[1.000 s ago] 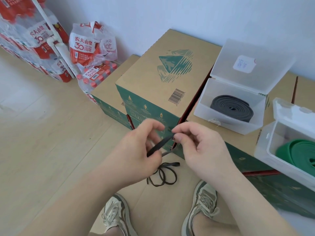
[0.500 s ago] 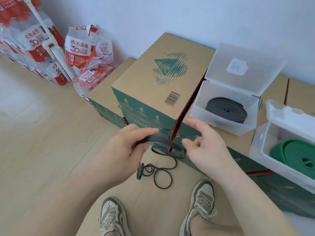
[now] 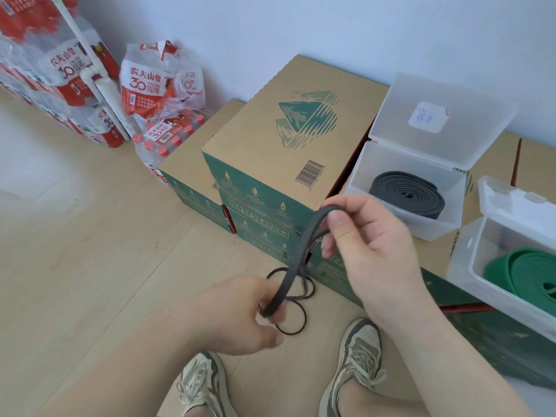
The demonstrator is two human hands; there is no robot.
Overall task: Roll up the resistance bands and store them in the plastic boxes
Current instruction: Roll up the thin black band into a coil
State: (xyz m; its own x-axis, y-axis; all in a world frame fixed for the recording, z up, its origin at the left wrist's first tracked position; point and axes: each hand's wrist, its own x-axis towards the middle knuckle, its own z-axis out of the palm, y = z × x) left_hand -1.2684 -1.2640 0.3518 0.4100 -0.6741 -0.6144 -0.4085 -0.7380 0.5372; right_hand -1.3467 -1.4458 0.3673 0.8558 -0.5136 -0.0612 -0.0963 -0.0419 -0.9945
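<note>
**Hands drawing a thin black band taut above the floor**

Floor (image 3: 75, 251) of pale wood planks lies beneath both hands. Cardboard cartons (image 3: 270, 152), green-printed on their sides, stand beyond the fingers, with shrink-wrapped water-bottle packs (image 3: 156, 94) further off to the left by the wall. Two open plastic boxes rest on the cartons to the right of the fingers: the farther box (image 3: 388, 164) holds a rolled dark grey band (image 3: 406, 194), its hinged lid standing up behind it; the nearer box (image 3: 481, 260), just right of the right wrist, holds a rolled green band (image 3: 532, 275).

Right hand (image 3: 367, 245) is raised, thumb and forefinger pinched shut on the upper bend of a thin black resistance band (image 3: 296, 260), which arches over the fingertips. Left hand (image 3: 240, 314) sits lower and nearer, its fingers (image 3: 272, 317) closed round the band's lower end. Between the two grips the strap runs as a straight, slanted span. Below and just behind the left fingers the rest of the band lies in loose loops (image 3: 293, 319) on the floor, not yet rolled. Two shoes (image 3: 204, 386) show at the bottom edge, nearer than both hands.
</note>
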